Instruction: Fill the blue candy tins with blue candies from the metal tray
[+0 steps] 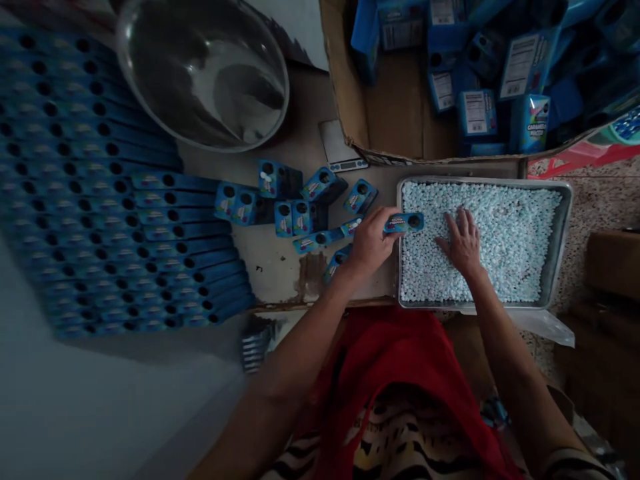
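Note:
My left hand (374,241) grips a small blue candy box (406,222) by one end, over the left edge of the metal tray (559,260). A round dark hole shows in the box's face. Small pale blue and white candies (510,240) fill the tray in a spread layer. On these candies lies my right hand (463,243), palm down, fingers spread. Several more blue boxes (287,180) stand and lie loosely on the table left of my left hand.
Long rows of blue boxes (100,200) are stacked at left. A metal bowl (200,73) stands at the back, with a small scale (343,147) to its right. A cardboard carton (390,107) of blue boxes rises behind the tray.

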Tool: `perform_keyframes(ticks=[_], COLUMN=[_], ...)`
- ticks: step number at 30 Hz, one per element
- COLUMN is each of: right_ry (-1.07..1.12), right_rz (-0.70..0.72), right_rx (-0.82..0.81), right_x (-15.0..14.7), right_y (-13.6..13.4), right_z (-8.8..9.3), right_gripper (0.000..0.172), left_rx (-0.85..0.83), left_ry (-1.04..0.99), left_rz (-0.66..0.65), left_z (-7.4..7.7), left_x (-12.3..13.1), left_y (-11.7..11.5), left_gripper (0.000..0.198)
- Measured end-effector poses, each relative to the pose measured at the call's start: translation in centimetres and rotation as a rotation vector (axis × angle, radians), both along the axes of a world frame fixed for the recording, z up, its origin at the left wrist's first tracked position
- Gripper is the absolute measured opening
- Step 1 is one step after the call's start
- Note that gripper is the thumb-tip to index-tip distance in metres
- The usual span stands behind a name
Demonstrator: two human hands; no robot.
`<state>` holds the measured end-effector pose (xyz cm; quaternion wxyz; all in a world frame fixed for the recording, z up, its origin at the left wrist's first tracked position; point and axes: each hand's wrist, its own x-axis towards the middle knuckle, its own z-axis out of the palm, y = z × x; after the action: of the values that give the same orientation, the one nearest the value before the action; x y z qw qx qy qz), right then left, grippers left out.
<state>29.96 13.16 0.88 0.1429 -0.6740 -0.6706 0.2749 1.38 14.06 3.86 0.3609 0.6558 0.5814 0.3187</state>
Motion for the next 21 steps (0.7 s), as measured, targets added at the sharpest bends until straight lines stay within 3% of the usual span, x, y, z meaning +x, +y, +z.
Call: perform_keyframes(ticks=[3,5,8,10,12,14,18,21], right_ry=[-0.006,0.155,0.625,1.008,1.307,1.470,1.442,1.412], right_rz=[-0.065,-0.258,-0.650,-0.798,-0.831,-0.784,-0.658,-0.726], right_rx=[-0.037,-0.032,-0.082,-0.137,-0.115,-0.041,0.096,0.154], right_x=[0.9,0.9,0.8,0.4,-0.5,-1.9,-4.8,-5.2], right_y=[-1.8,-2.2,-2.1,-1.9,-1.8,-1.8,-1.7,-1.2], right_z=[-1.6,-1.4,0.6,2.5,4.5,6.3,8.2,7.5], right_gripper=[0.039,0.048,0.056,0.052,0.047,0.045,0.051,0.060], left_rx=[-0.055,-0.083,-0.073,-0.053,-0.042,-0.028,0.006,-0.007], left_ry=[-0.042,-0.037,0.056,0.146,0.220,0.257,0.237,0.223], left_rz=[0.028,0.020,-0.045,-0.097,-0.138,-0.169,-0.197,-0.160], left_z=[-0.3,-0.3,0.1,0.4,0.8,1.1,1.4,1.4], left_x=[0.8,1.7,3.7,4.9,5.9,6.6,7.1,7.3], left_y=[-1.3,-1.8,-2.1,-2.4,-2.7,-3.0,-3.6,-3.7], left_gripper=[0.043,0.048,0.051,0.050,0.047,0.045,0.043,0.042])
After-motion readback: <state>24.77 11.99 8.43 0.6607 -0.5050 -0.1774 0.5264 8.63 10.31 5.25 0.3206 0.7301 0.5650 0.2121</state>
